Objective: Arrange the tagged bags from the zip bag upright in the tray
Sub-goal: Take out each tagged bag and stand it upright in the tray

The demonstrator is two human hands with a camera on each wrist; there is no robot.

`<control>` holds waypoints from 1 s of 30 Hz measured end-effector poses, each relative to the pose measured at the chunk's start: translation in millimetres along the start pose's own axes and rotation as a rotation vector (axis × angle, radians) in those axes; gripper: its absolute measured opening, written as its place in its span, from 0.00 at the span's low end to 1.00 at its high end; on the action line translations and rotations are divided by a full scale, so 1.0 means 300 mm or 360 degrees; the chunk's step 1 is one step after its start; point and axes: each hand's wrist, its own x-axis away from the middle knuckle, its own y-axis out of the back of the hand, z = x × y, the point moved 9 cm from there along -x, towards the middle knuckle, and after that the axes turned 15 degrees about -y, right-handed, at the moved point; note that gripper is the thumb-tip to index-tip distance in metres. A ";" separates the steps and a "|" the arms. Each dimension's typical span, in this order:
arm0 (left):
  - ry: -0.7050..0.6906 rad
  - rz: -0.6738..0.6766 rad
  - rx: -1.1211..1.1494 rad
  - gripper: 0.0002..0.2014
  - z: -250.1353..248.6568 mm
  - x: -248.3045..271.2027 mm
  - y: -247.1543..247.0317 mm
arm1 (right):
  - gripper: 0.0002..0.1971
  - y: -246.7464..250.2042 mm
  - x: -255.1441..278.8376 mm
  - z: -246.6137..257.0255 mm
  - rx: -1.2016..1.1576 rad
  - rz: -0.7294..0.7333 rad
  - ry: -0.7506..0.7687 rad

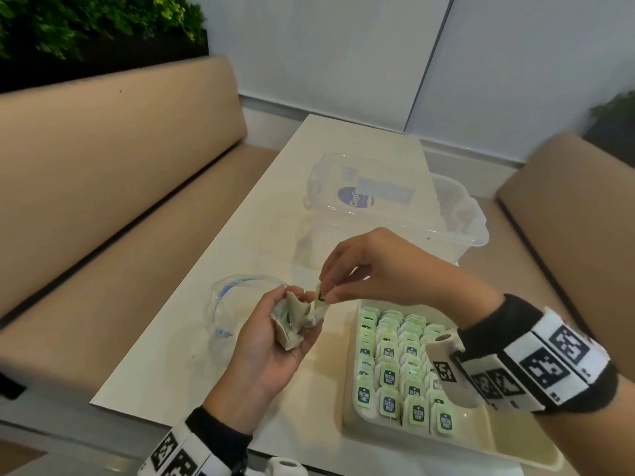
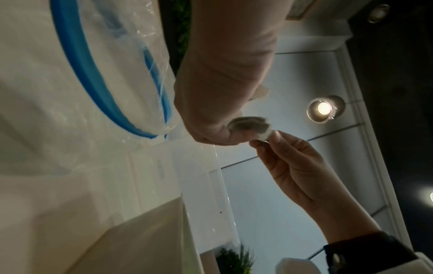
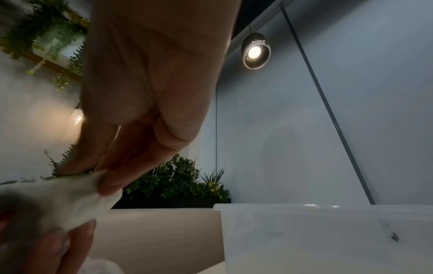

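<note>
- My left hand (image 1: pixel 275 341) lies palm up above the pale tabletop (image 1: pixel 165 355), its fingers curled round a small bunch of soft grey-white paper tea bags (image 1: pixel 292 321).
- My right hand (image 1: pixel 371 266) comes in from the tray side, thumb and forefinger pinching the pale green paper tag (image 1: pixel 321 297) of one bag at the top of that bunch; its other fingers are loosely bent.
- The pinched tag stands nearly upright, its long axis running up and down. The bag it belongs to hangs below it, still touching the bunch in my left palm.
- The cream plastic tray (image 1: pixel 354 420) sits at the near right corner of the tabletop, just beside and below my right wrist. It is already packed with rows of upright green-tagged bags (image 1: pixel 388 376).
- So the right hand is the nearer one to the tray. I judge the coming move to be a lift clear of the bunch, then a short carry toward the near right.
- The clear plastic zip bag with the blue seal (image 1: pixel 233 304) lies open and slack on the tabletop just beyond my left hand.
- The only bare floor I can see in the tray is along its near right end.
</note>
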 end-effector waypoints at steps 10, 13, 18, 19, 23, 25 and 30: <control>-0.0471 0.0659 -0.0972 0.15 -0.068 0.065 -0.120 | 0.10 0.135 0.065 -0.034 -0.0434 -0.0154 0.0017; -0.0633 0.0837 -0.1147 0.18 -0.070 0.099 -0.170 | 0.10 0.153 0.085 -0.017 -0.0501 -0.0095 0.0063; -0.1144 0.0884 -0.1372 0.05 -0.112 0.127 -0.230 | 0.12 0.170 0.129 0.001 -0.0404 -0.0134 0.0116; -0.1212 0.0879 -0.1412 0.07 -0.116 0.135 -0.237 | 0.12 0.176 0.139 0.003 -0.0333 -0.0183 0.0119; -0.1240 0.0888 -0.1546 0.08 -0.092 0.148 -0.249 | 0.12 0.194 0.188 0.013 -0.0176 -0.0283 0.0119; -0.1071 0.0920 -0.1572 0.09 -0.050 0.135 -0.242 | 0.11 0.200 0.218 0.007 -0.0102 -0.0281 0.0102; -0.0251 0.0696 -0.1342 0.13 0.053 0.075 -0.120 | 0.14 0.190 0.306 -0.159 0.0247 -0.0103 -0.0218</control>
